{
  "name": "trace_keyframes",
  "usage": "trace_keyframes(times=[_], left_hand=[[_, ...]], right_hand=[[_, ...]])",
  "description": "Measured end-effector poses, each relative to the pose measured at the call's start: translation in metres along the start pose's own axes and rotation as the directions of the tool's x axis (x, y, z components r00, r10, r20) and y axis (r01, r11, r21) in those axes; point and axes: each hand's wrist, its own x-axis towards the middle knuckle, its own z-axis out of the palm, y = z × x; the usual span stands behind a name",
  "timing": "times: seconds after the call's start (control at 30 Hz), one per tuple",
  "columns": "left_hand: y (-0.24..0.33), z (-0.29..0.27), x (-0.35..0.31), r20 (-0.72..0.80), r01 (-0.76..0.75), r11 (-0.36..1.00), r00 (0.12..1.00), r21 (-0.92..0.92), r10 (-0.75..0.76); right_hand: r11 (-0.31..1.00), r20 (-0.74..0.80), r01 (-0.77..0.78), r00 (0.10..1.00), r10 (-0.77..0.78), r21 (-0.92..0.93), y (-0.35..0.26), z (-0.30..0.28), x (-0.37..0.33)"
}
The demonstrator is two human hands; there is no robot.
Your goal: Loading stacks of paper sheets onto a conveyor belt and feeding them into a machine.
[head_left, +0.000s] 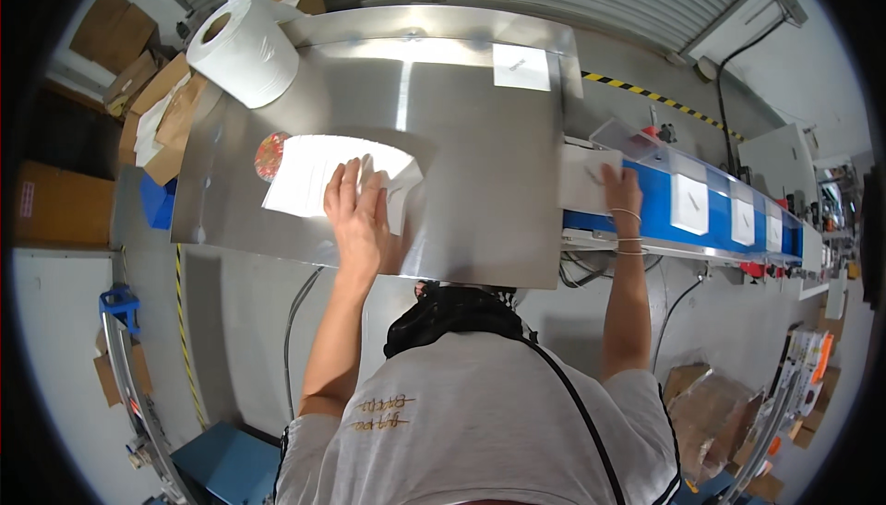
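My left hand [355,214] rests on a fanned row of flat white packets [305,168] lying on the steel table, its fingers stretched over them. Beside the row's left end is a round red patterned thing [270,156], partly covered. At the table's right edge, my right hand [623,193] has its fingers closed on the side of a flat white packet [586,177], where the table meets a blue conveyor belt [646,186]. Farther along the belt lie more white packets [688,204], spaced apart, each with a small dark mark.
A large white paper roll [244,51] stands at the table's far left corner, near an open cardboard box [166,122]. One white square [521,66] lies at the far right of the steel table [480,154]. A clear guard [632,140] runs along the conveyor.
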Motion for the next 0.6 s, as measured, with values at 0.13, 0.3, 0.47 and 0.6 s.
trace_keyframes(times=[0.13,0.3,0.47,0.6], left_hand=[[0.000,-0.001,0.000,0.012,-0.007,1.000,1.000,-0.015,0.007],[-0.001,-0.007,0.001,0.084,-0.040,0.998,0.996,-0.043,0.043],[0.009,-0.014,0.009,0.144,-0.029,0.999,0.989,-0.032,0.034],[-0.011,-0.014,0.001,0.143,0.047,0.999,0.989,0.005,-0.048]], right_hand=[[0.928,-0.223,0.179,0.939,-0.260,-0.328,-0.072,-0.016,-0.032],[0.700,0.416,0.440,0.581,-0.700,0.562,-0.192,0.027,-0.084],[0.324,0.105,0.708,0.336,-0.936,0.628,-0.216,0.083,-0.084],[0.618,0.587,-0.152,0.547,-0.597,0.771,-0.186,0.057,-0.087]])
